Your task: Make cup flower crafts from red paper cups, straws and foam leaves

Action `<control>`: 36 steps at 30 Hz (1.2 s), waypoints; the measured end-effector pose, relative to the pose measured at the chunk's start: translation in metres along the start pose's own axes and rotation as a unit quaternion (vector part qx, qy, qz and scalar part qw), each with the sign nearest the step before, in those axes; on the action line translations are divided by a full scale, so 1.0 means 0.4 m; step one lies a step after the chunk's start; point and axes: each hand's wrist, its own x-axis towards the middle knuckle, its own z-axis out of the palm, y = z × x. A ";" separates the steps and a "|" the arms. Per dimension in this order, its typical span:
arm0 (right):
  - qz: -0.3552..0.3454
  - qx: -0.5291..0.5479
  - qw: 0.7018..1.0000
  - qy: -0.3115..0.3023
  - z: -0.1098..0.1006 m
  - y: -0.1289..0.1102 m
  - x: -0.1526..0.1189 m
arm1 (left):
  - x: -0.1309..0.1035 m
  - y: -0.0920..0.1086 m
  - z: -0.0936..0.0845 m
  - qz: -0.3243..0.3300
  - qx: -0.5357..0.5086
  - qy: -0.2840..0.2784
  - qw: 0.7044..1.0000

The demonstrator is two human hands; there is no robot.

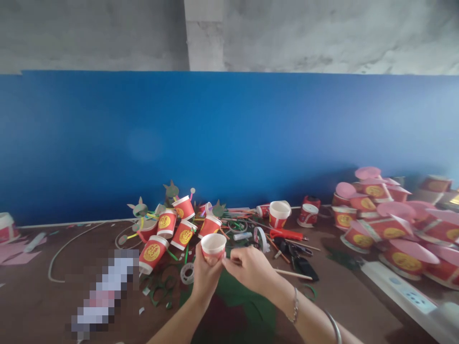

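Observation:
My left hand is wrapped round a red paper cup with a white rim, its mouth facing up. The fingertips of my right hand press against the cup's right side, the fingers curled in. Whether those fingers pinch something small cannot be made out. Dark green paper lies on the table below both hands. Just left of my left hand is a roll of clear tape. A wooden stick lies to the right of my right hand.
Decorated red cups pile up at left, and cups with pink paper discs at right. A red-handled tool, a white tape roll and a white power strip lie on the brown table. A blue panel stands behind.

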 end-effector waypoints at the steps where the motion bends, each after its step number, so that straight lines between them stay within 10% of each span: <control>1: 0.003 0.019 1.000 -0.014 -0.008 -0.001 0.001 | 0.002 -0.003 -0.001 -0.003 -0.008 -0.002 1.000; 11: -0.027 0.187 0.981 -0.045 -0.044 0.019 0.015 | -0.011 0.026 0.005 -0.002 -0.075 -0.112 0.991; 36: -0.010 0.301 0.949 -0.088 -0.033 0.013 0.018 | -0.012 0.010 0.009 -0.005 -0.110 -0.110 0.988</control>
